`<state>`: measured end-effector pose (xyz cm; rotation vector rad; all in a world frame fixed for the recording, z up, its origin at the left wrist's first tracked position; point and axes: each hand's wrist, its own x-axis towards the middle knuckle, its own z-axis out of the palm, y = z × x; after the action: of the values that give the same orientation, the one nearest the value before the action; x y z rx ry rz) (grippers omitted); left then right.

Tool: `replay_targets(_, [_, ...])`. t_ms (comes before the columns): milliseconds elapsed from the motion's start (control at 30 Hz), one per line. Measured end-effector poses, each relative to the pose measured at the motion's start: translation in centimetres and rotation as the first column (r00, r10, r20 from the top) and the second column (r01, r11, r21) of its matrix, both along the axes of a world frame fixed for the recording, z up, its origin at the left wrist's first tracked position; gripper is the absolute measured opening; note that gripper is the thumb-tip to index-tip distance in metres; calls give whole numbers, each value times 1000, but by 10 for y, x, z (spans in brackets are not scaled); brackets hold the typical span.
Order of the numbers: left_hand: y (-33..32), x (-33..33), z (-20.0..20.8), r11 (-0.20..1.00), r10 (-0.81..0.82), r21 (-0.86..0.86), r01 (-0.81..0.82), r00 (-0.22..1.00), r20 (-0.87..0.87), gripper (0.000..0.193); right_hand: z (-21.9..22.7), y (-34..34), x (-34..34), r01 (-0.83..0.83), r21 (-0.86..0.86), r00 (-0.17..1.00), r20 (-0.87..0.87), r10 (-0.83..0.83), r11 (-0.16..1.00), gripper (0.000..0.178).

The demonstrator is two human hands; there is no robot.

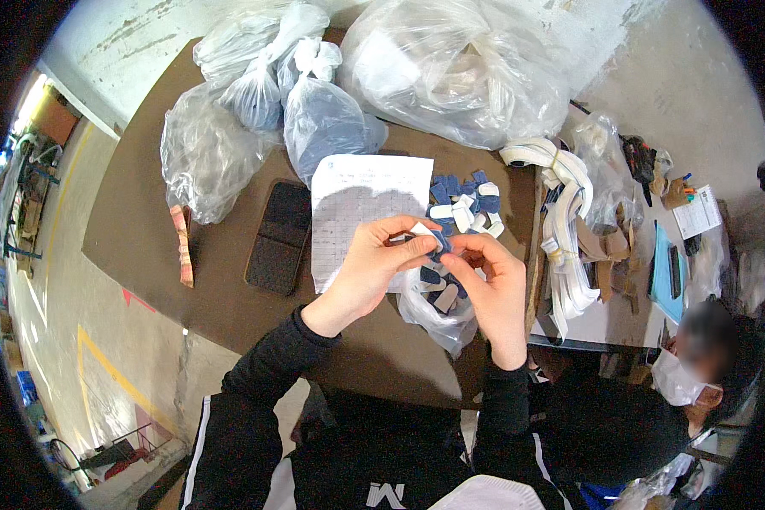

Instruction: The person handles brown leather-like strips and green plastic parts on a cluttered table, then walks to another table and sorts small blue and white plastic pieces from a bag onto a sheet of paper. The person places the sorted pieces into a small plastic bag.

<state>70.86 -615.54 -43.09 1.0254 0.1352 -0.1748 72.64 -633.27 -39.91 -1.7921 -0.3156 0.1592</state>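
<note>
Fingers of left hand (370, 268) and right hand (495, 285) pinch 1 blue-and-white tab (432, 239) between them.

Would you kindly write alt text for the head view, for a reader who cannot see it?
Seen from above, a person's left hand and right hand pinch small blue and white pieces over a brown table. Beneath them lie a small clear bag, a sheet of paper, a loose pile of pieces, a dark phone and tied plastic bags.

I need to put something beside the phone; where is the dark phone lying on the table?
In the head view the dark phone lies flat on the brown table, left of the white paper sheet and just below a clear plastic bag.
</note>
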Motion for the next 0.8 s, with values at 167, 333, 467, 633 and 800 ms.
replay_targets(167, [-2, 0, -1, 999, 22, 29, -22, 1000, 14, 18, -2, -10, -2, 153, 29, 988, -27, -152, 988, 14])
replay_targets(333, [3, -1, 7, 919, -67, 392, -44, 962, 264, 23, 7, -38, -6, -26, -245, 999, 35, 36, 969, 15])
replay_targets(467, [-8, -5, 8, 719, -274, 673, -173, 819, 504, 25, -14, -46, -7, 108, -446, 949, 312, 41, 889, 19])
replay_targets(633, [6, 0, 10, 541, -288, 803, -251, 842, 457, 23, -12, -44, -12, 35, -416, 996, 89, 2, 909, 22])
replay_targets(800, [21, 0, 2, 481, -443, 873, 87, 883, 156, 28, 5, -45, -4, 44, -388, 990, 144, 13, 921, 31])
